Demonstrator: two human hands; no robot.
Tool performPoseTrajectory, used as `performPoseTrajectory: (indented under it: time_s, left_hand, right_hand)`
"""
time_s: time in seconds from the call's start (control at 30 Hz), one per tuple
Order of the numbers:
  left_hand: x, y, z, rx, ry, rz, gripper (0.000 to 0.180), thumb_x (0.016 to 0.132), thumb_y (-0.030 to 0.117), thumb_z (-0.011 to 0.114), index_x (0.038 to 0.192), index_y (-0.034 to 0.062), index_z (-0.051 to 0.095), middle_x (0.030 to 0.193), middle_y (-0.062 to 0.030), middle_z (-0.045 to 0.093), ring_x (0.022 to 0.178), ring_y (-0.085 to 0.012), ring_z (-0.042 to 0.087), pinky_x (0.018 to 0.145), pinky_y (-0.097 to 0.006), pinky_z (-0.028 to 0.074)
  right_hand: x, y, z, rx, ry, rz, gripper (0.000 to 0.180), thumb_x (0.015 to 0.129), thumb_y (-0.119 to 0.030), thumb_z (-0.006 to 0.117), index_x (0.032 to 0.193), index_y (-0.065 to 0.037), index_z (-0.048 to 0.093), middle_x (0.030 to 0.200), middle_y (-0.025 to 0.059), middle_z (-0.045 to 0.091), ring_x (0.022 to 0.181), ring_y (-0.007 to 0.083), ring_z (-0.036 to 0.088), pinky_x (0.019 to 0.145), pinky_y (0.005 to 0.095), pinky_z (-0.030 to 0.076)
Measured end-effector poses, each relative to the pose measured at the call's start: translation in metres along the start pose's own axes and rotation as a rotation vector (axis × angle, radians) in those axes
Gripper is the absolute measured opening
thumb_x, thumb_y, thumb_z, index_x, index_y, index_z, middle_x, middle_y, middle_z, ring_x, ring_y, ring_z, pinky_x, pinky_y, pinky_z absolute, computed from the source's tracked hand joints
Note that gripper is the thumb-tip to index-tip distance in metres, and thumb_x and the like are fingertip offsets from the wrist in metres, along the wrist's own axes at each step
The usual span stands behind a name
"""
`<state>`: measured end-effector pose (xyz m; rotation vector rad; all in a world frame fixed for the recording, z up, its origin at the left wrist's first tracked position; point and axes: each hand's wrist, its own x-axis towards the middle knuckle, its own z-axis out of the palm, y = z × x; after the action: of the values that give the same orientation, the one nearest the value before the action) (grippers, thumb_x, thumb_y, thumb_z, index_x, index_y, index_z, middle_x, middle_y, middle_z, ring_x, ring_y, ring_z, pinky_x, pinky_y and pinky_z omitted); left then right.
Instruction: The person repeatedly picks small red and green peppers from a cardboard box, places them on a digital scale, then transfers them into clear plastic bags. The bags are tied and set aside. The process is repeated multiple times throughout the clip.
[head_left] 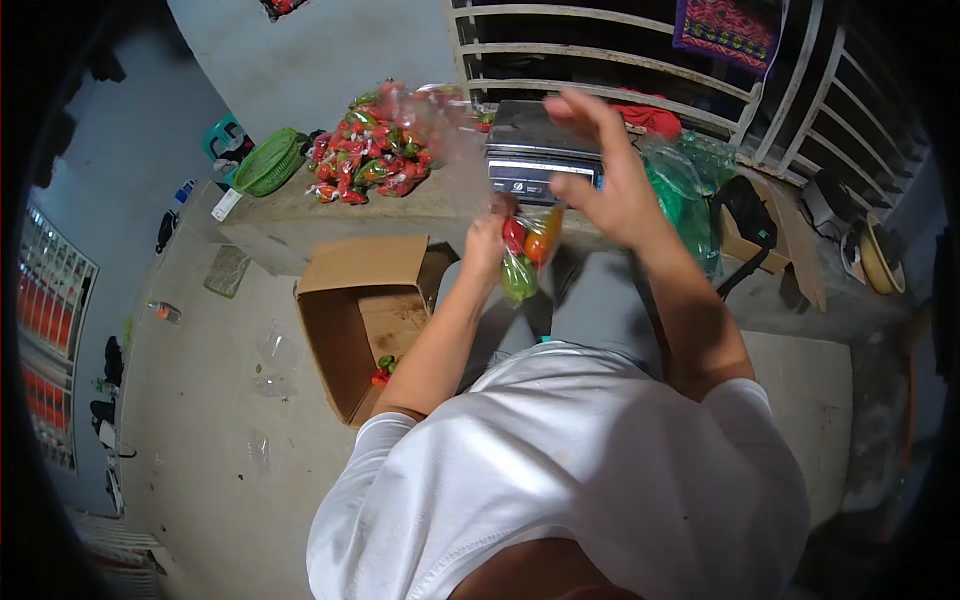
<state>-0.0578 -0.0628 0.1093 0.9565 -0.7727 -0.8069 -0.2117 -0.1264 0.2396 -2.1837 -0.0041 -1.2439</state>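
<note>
My left hand (487, 243) grips a clear plastic bag of peppers (520, 275) above my lap. Red, orange and green peppers show through the film. Just to the right, my right hand (612, 195) is raised with thumb and fingers spread, slightly blurred, holding nothing. Behind both hands a digital scale (518, 172) with a lit display stands on the ledge, partly covered by my right hand. On the ledge to its left lies a heap of bagged red and green peppers (370, 150).
An open cardboard box (330, 335) with a few peppers inside stands left of my legs. A green basket (268, 163) rests on the ledge's left end. Green plastic bags (680, 195), a black bag (748, 215) and another carton (790, 245) sit at right. Metal bars (600, 50) rise behind.
</note>
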Motion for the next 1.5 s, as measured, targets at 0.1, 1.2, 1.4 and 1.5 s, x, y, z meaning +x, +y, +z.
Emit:
performPoseTrajectory:
  time_s: [0.1, 1.2, 1.4, 1.5]
  left_hand:
    - [0.004, 0.020, 0.007, -0.056, 0.059, 0.008, 0.038, 0.090, 0.044, 0.040, 0.079, 0.0082, 0.050, 0.075, -0.0020, 0.049, 0.066, -0.0105, 0.046, 0.060, -0.027, 0.040]
    - [-0.020, -0.010, -0.008, 0.387, 0.014, -0.449, 0.043, 0.089, 0.045, 0.040, 0.071, 0.0064, 0.049, 0.052, -0.0013, 0.046, 0.037, -0.0128, 0.037, 0.037, -0.028, 0.030]
    - [-0.023, -0.028, -0.002, 0.664, 0.098, 0.385, 0.043, 0.090, 0.035, 0.044, 0.063, 0.0014, 0.050, 0.055, -0.0063, 0.045, 0.053, -0.0172, 0.044, 0.052, -0.034, 0.037]
    - [-0.017, -0.032, -0.024, 0.583, 0.124, 0.019, 0.043, 0.089, 0.041, 0.044, 0.079, 0.0011, 0.058, 0.069, -0.0053, 0.055, 0.063, -0.0160, 0.051, 0.058, -0.029, 0.041]
  right_hand:
    - [-0.057, 0.023, 0.003, -0.320, -0.114, -0.114, 0.087, 0.060, -0.044, 0.074, 0.127, -0.008, 0.033, 0.125, 0.0170, 0.039, 0.114, 0.0317, 0.040, 0.096, 0.0409, 0.030]
    - [-0.131, 0.078, 0.036, 0.075, -0.199, 0.455, 0.057, 0.068, -0.039, 0.063, 0.117, -0.013, 0.048, 0.113, 0.0097, 0.051, 0.109, 0.0277, 0.044, 0.091, 0.0418, 0.033]
    - [-0.137, 0.045, 0.052, 1.065, -0.228, 1.040, 0.056, 0.083, -0.055, 0.036, 0.101, -0.006, 0.058, 0.097, 0.0098, 0.058, 0.068, 0.0243, 0.057, 0.072, 0.0415, 0.044]
    - [-0.125, 0.015, 0.041, 0.850, -0.396, 0.800, 0.046, 0.087, -0.045, 0.038, 0.098, -0.007, 0.061, 0.107, 0.0117, 0.054, 0.064, 0.0248, 0.057, 0.069, 0.0427, 0.044]
